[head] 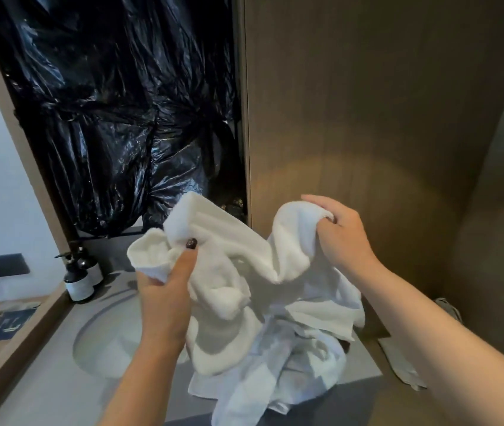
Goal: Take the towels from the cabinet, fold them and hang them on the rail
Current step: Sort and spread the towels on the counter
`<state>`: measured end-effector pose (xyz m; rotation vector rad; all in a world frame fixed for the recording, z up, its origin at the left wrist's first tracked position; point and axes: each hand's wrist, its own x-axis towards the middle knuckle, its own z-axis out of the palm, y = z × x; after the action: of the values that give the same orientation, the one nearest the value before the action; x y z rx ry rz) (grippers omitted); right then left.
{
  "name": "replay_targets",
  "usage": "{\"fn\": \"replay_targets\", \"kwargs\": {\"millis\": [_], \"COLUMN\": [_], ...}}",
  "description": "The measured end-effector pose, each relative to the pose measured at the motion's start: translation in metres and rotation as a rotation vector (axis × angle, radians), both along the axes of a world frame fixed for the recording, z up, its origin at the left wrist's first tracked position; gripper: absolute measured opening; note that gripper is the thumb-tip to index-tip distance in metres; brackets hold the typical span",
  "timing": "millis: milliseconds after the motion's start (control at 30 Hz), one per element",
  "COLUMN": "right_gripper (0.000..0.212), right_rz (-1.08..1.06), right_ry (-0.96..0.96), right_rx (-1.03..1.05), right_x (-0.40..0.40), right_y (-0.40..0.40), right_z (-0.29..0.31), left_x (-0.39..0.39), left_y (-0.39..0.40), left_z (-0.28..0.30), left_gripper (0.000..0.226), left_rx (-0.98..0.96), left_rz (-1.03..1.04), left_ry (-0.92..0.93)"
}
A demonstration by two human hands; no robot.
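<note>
A white towel (244,265) is gripped by the left hand (164,290) and the right hand (343,235), above the counter (44,379) beside the sink (106,342).

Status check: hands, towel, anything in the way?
Left hand and right hand both grip white towel, bunched, unfolded. More towels heaped on counter beside sink. No rail in view.

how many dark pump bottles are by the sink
2: both dark pump bottles with pale labels stand left of the round grey sink, the front one overlapping the rear one. More may be hidden behind the white towels.
</note>
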<state>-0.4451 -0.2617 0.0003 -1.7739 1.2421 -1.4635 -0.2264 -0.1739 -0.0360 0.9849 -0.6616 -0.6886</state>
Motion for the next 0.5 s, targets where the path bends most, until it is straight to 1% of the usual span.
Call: {"fn": "replay_targets", "kwargs": {"millis": [100,167,233,300,367,400,467,500], "right_gripper": [0.048,0.050,0.053,0.063,0.070,0.069,0.062,0.054], "right_rz": [0.067,0.141,0.221,0.336,0.448,0.487,0.545,0.556], "right_ry": [0.229,0.332,0.387,0.390,0.320,0.240,0.005,-0.098], "right_rx": [0.143,0.250,0.374,0.473,0.500,0.501,0.516,0.513], "right_x": [-0.053,-0.085,-0.116,-0.142,-0.160,-0.167,-0.177,-0.179], "right_y": [0.013,0.026,0.041,0.058,0.073,0.080,0.090,0.095], "right_z": [-0.001,-0.011,-0.024,-0.033,-0.038,-0.040,-0.045,-0.048], "left_x": [-0.039,-0.072,-0.107,-0.140,-0.167,-0.177,-0.193,-0.200], "left_y": [0.000,0.001,0.004,0.011,0.022,0.027,0.036,0.039], "left_z": [0.004,0.004,0.001,-0.005,-0.011,-0.014,-0.018,-0.019], "left_gripper": [0.041,0.033,0.021,0.018,0.020,0.018,0.014,0.014], "left_rx": [0.014,0.039,0.062,0.084,0.105,0.104,0.099,0.104], "left_rz": [-0.080,-0.157,-0.232,-0.307,-0.364,-0.382,-0.404,-0.408], "left_ry": [0.060,0.023,-0.026,-0.054,-0.085,-0.101,-0.130,-0.140]}}
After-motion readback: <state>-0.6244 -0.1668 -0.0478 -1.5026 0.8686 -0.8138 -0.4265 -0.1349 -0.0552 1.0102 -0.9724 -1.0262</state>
